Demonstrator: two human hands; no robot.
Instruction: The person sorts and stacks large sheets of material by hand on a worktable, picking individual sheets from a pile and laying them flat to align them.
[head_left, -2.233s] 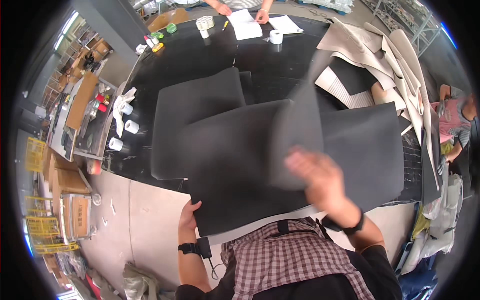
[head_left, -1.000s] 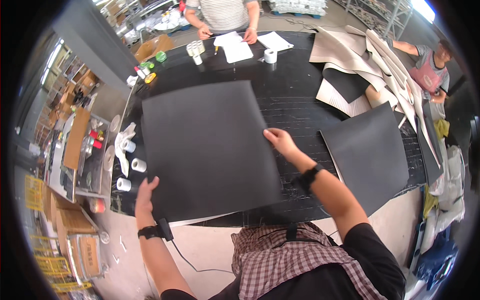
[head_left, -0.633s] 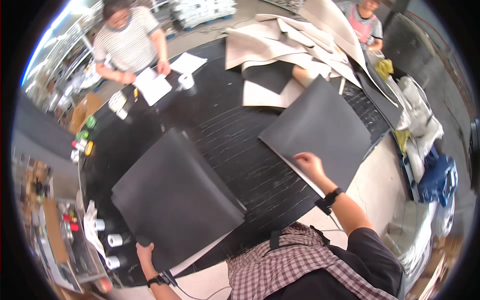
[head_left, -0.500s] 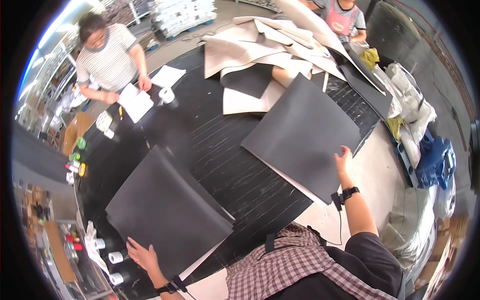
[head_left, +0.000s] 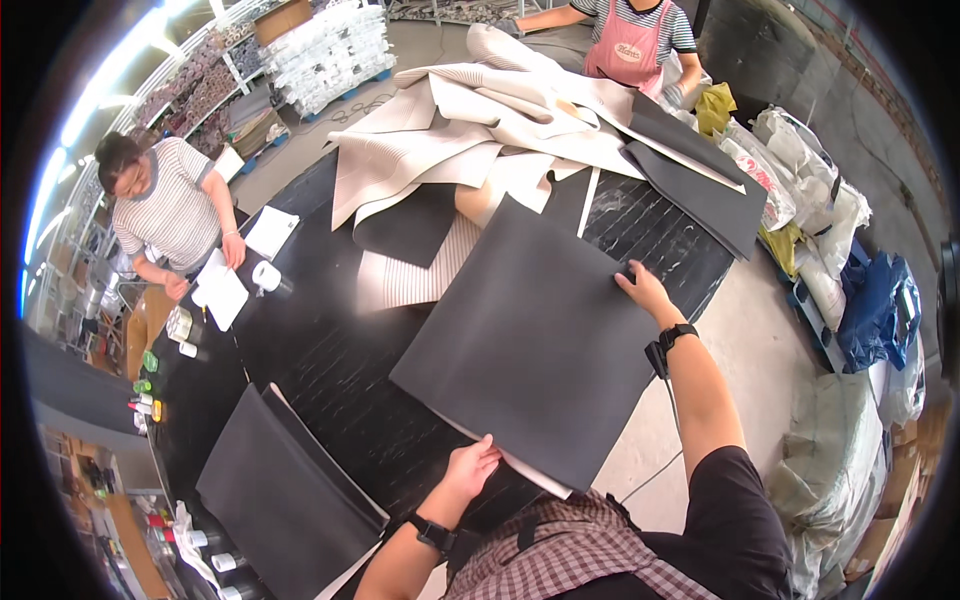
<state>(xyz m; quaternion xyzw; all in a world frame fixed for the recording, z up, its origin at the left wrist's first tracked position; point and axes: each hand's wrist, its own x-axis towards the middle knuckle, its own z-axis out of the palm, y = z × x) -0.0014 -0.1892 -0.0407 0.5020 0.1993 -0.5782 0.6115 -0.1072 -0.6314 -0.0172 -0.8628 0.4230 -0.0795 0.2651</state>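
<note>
A stack of large dark grey sheets [head_left: 540, 340] with pale undersides lies in front of me, overhanging the table's near edge. My left hand [head_left: 472, 468] holds its near-left edge, thumb uppermost, with some fingers hidden. At the right edge, my right hand [head_left: 647, 290] grips with bent fingers and thumb. Both wrists wear black bands. A second stack of dark grey sheets [head_left: 290, 490] rests at the lower left, away from my hands. Beyond the front stack is a crumpled heap of cream, striped-backed material [head_left: 470, 130], some of it folded to its dark side.
The black table [head_left: 300, 330] has a curved rim. A co-worker in a striped shirt [head_left: 175, 205] handles white papers [head_left: 220, 290] at left; another in a pink apron [head_left: 625, 45] stands behind the heap. White rolls [head_left: 266, 277] stand on the table. Filled bags [head_left: 800, 200] line the right.
My left hand has left the lower-left stack and come to the near edge of the front stack. My right hand has moved up that stack's right edge. The view has shifted right.
</note>
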